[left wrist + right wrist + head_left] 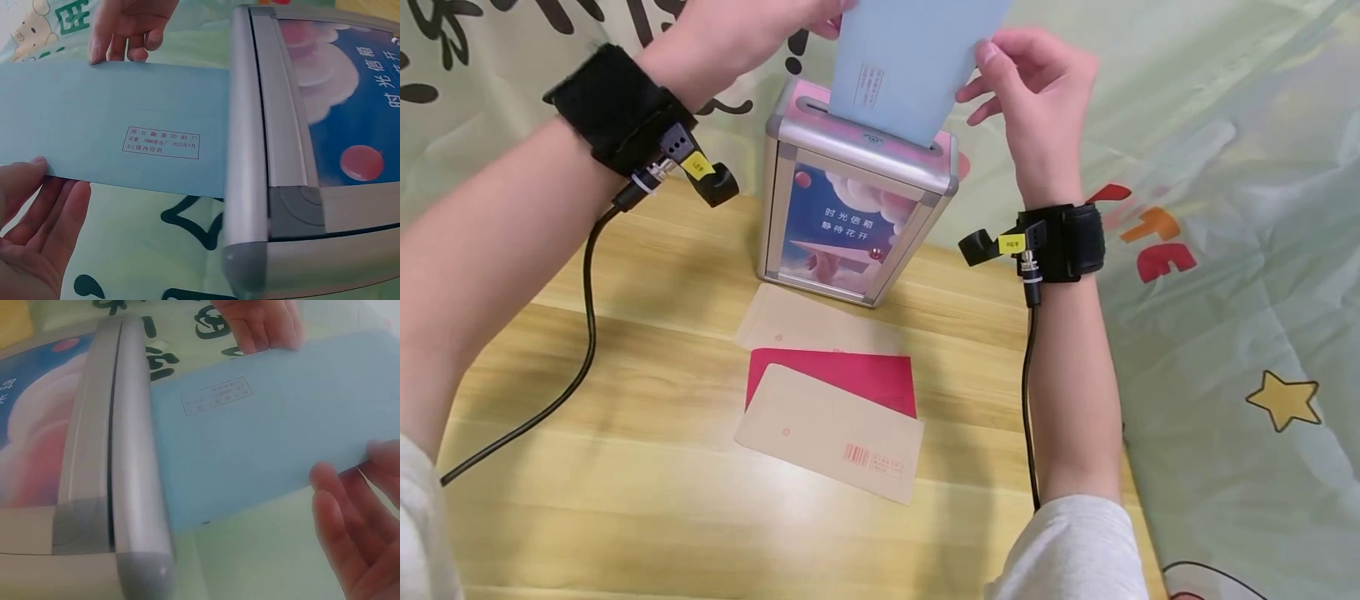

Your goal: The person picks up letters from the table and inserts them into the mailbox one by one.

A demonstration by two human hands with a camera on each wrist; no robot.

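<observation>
A light blue envelope stands upright with its lower end in the top slot of a silver letter box that has a blue and pink front panel. My left hand pinches the envelope's left edge and my right hand pinches its right edge. The left wrist view has the blue envelope entering the letter box, with my left hand at its near edge and my right hand at the far one. In the right wrist view, my right hand holds the blue envelope.
On the wooden table in front of the box lie a kraft envelope, a red envelope and another kraft envelope overlapping it. A green patterned cloth hangs behind and to the right. Cables run from both wrist cameras.
</observation>
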